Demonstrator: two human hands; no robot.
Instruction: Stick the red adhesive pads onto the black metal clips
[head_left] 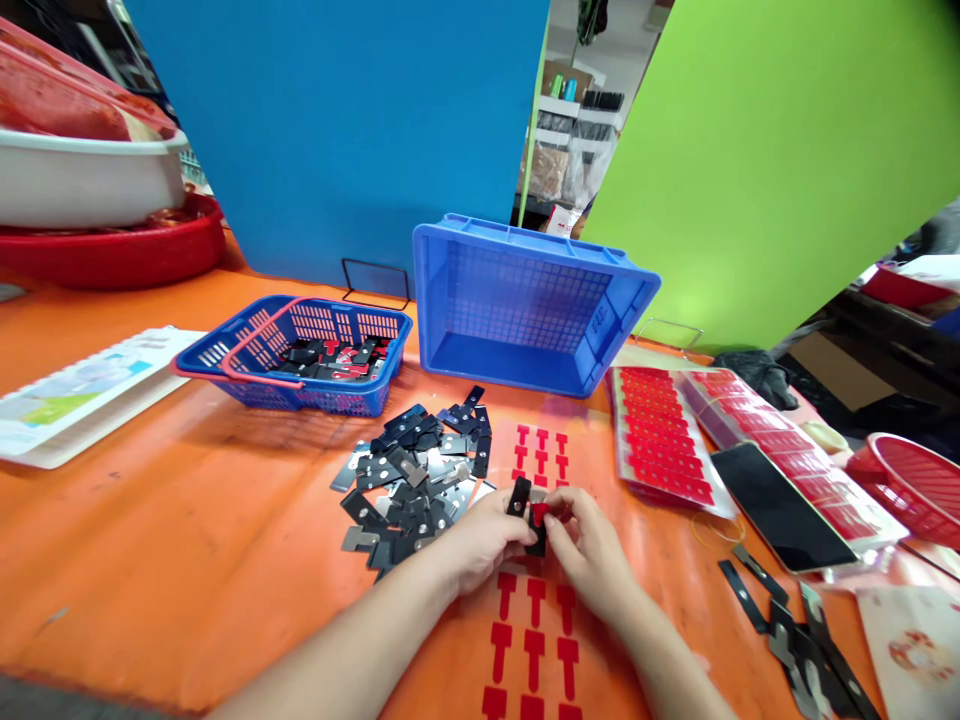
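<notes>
My left hand (480, 540) is closed on a small black T-shaped metal plate (519, 496) and holds it over the middle of the orange table. My right hand (589, 548) meets it from the other side, thumb and finger pinched on a red T-shaped sticker (539, 513) that lies against the plate. Fingers partly hide both pieces. Beneath and around the hands, a sheet of red T-shaped stickers (535, 645) runs in rows towards me and away. To the left of my left hand lies a loose heap of black and silver metal plates (409, 475).
A blue basket (330, 398) with a pink handle holds finished-looking black and red pieces. Behind stands a tipped blue crate (517, 375). On the right are stacked red sticker sheets (664, 430), a phone (780, 505) and more loose plates (806, 640). A white plastic tray (97, 400) lies left.
</notes>
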